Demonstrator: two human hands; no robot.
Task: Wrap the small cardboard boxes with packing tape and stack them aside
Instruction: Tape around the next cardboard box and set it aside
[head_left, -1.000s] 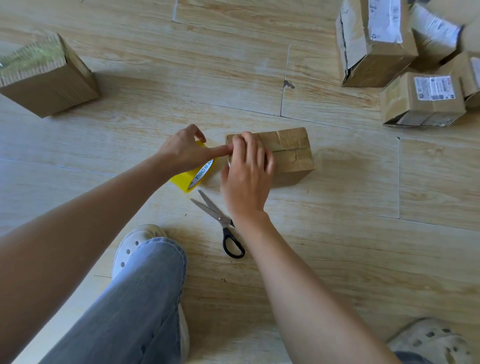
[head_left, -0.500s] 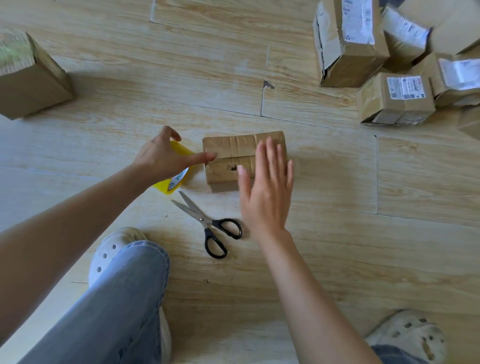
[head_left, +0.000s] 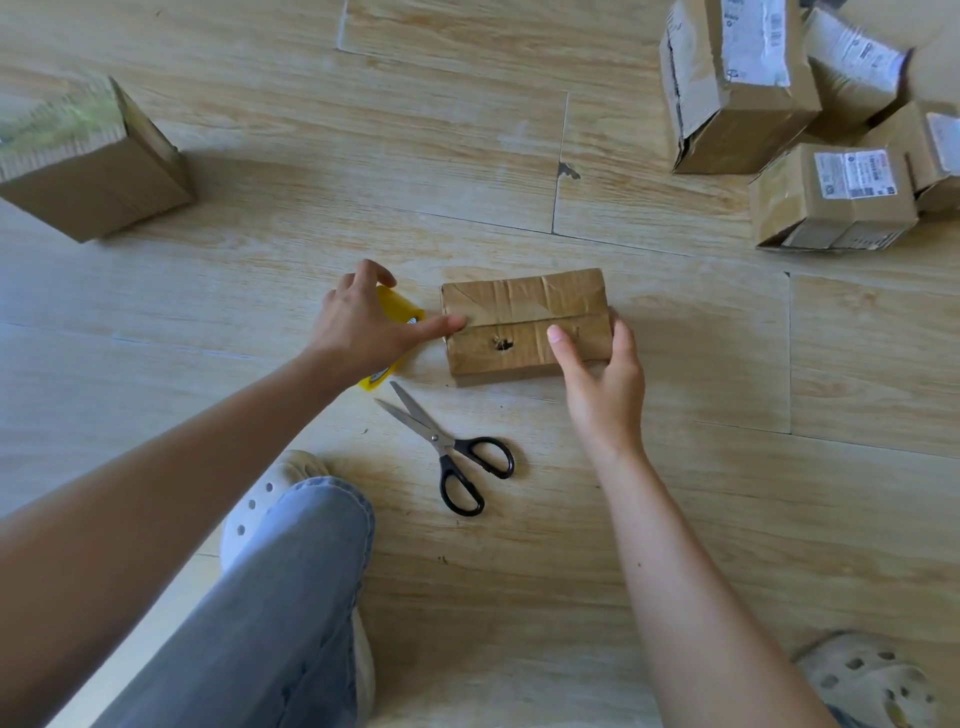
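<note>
A small brown cardboard box (head_left: 522, 306), wrinkled with tape and with a small hole in its near flap, lies on the wooden floor at the centre. My left hand (head_left: 363, 327) grips a yellow packing tape roll (head_left: 402, 307) just left of the box, and its thumb reaches out to press the box's left edge. My right hand (head_left: 602, 379) holds the box's right end, thumb on top and fingers curled round the far side.
Black-handled scissors (head_left: 452, 452) lie open on the floor just in front of the box. One taped box (head_left: 93, 171) stands at the far left. Several labelled boxes (head_left: 831, 197) are piled at the top right. My knee (head_left: 291, 571) and shoes are below.
My right hand has slid from the box's left end across its top to the right end and now grasps it. The left hand stays on the tape roll, thumb still on the left edge.
</note>
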